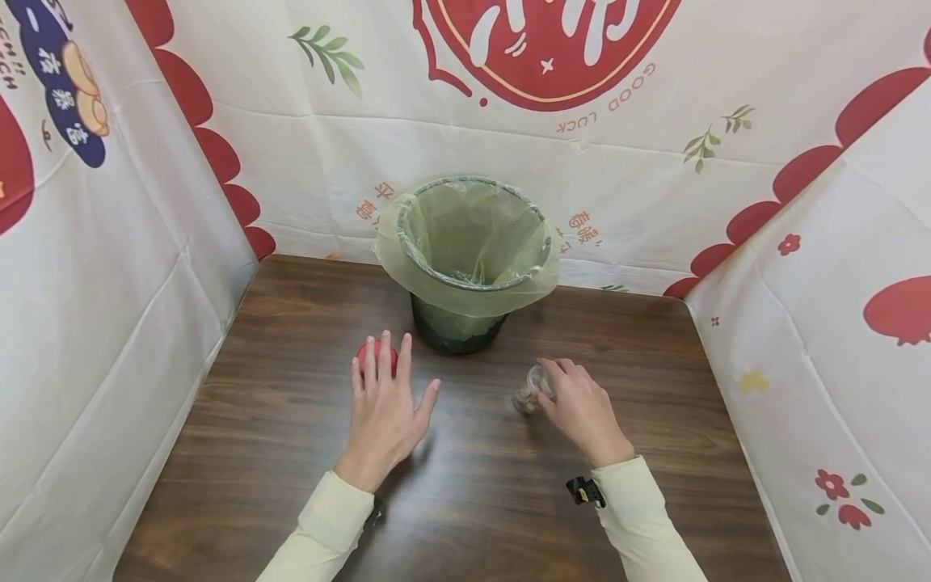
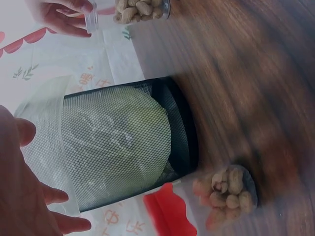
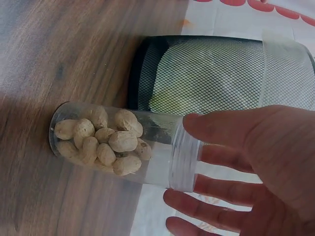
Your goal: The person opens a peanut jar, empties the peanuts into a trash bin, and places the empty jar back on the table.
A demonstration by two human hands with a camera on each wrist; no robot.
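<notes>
Clear jar (image 1: 525, 398) is at your right hand (image 1: 582, 408), on the near right side of the bin (image 1: 457, 335), apart from it. Your thumb and fingers bend around its ridged top, set apart about as wide as that top; whether they press hard, you can't tell. This looks like a grasp on the jar, so seat the thumb squarely opposite the fingers and squeeze evenly. Holding by the top alone may let the base swing; a lower grip on the body should be steadier. Favor an upright jar, since it's unclear whether the top is capped and the peanuts (image 3: 88, 142) could roll out. Give the bin's overhanging liner (image 1: 473, 297) some room.

Your left hand (image 1: 381, 412), fingers spread wide and holding nothing, is over the near left side of the bin, above the red lid (image 2: 170, 211) of the second jar (image 2: 231, 194). Approach that one from straight above, so you don't tip it.

Count one bin, one liner, one red lid and two jars on one table (image 1: 473, 501). Roughly a dozen peanuts show in the right-hand jar and about eight in the other; blur and overlap hide the full numbers.
</notes>
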